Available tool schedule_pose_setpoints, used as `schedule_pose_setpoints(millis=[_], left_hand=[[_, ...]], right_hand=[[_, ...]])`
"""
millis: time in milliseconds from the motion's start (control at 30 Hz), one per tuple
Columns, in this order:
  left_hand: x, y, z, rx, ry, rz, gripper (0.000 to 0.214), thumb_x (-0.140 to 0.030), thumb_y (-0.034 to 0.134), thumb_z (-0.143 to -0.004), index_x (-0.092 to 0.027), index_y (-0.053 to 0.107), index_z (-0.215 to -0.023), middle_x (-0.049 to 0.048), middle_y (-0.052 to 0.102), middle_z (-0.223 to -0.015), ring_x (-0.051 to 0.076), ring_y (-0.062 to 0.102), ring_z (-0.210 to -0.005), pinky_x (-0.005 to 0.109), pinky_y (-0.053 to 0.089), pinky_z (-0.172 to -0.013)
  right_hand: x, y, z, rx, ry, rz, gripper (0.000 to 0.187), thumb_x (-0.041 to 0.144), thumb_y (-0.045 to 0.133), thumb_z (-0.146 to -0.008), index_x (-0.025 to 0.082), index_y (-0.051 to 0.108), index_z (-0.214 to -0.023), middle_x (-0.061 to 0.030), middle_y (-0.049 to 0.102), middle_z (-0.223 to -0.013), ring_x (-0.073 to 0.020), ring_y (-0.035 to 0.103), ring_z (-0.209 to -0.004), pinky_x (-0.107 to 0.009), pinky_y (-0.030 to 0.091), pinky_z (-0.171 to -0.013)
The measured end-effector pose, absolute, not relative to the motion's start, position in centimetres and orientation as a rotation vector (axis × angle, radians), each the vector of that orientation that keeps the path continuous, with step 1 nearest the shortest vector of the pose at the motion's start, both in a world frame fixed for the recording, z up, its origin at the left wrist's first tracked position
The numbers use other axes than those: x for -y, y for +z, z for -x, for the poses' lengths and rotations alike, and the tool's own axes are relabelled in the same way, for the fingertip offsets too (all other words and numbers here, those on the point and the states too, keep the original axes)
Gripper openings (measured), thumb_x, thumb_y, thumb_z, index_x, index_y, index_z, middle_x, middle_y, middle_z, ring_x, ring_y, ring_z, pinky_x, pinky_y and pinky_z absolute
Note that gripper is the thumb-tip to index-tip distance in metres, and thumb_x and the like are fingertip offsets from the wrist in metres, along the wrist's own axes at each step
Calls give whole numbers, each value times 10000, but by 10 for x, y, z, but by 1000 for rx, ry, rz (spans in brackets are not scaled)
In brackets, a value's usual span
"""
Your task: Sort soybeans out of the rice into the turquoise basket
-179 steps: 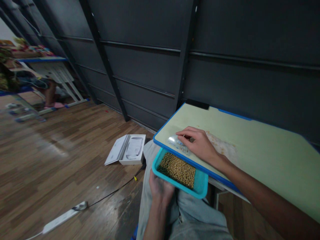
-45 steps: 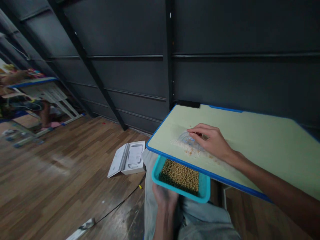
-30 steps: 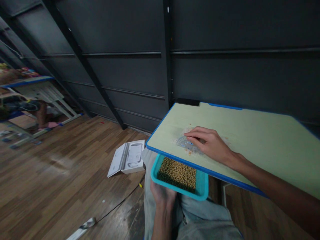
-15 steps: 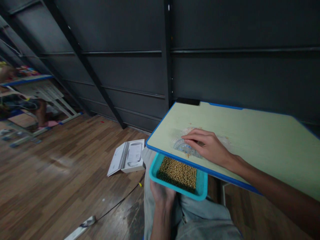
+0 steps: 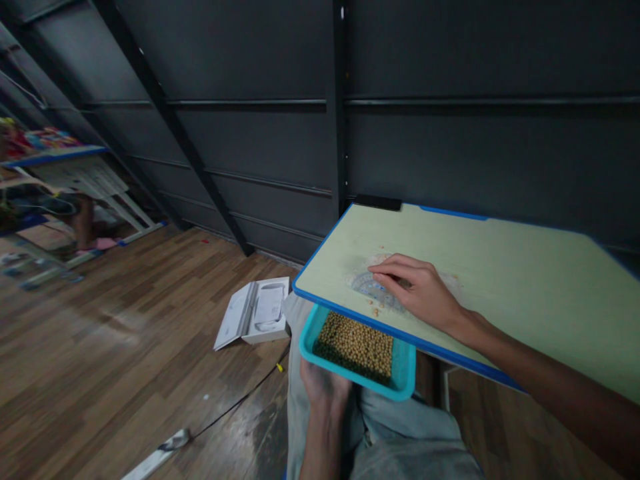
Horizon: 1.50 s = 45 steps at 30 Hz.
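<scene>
My left hand (image 5: 326, 387) grips a turquoise plastic tray (image 5: 407, 377) from below, under the table's front edge. Round yellow beans that look like soybeans (image 5: 355, 343) fill much of the tray. Over the pale green tabletop (image 5: 510, 280) is my right hand (image 5: 417, 287), its thumb and fingertips pinched together; anything between them is hidden. Beneath those fingers shows a see-through half-round shape with markings, like a protractor (image 5: 367, 283). A few loose beans (image 5: 375, 310) lie near the table's front edge, just left of my right hand.
A flat black object (image 5: 379, 203) sits at the table's back left corner. An opened white box (image 5: 257, 313) lies on the wooden floor, near a black cable (image 5: 240, 403) and a white strip (image 5: 157, 460). Farther left, a person's leg (image 5: 84, 223) shows beneath another desk (image 5: 65, 157).
My right hand has shifted slightly to the right, still pinched, and the loose beans near the front edge lie a little differently. The left hand still holds the tray.
</scene>
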<state>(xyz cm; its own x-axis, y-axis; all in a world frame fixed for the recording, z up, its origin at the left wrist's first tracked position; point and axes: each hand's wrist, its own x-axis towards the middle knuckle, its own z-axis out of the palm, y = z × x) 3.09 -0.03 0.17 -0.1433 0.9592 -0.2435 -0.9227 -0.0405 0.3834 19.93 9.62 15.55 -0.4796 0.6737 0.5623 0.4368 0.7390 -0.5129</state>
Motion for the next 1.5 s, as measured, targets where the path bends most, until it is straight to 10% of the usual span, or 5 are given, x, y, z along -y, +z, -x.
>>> schedule_pose_setpoints(millis=[1500], left_hand=[[0,12,-35,-455,1659,18,425,-474,521,-874,-223,686,-1175,96,669,-1297,342,559,-1261,519,419,-1093]], right_hand=[[-87,155,-191,2232,458,751,194,185,607,-948,204,735,-1092,-58,720,-998,-169,668,-922,-334,536,-831]])
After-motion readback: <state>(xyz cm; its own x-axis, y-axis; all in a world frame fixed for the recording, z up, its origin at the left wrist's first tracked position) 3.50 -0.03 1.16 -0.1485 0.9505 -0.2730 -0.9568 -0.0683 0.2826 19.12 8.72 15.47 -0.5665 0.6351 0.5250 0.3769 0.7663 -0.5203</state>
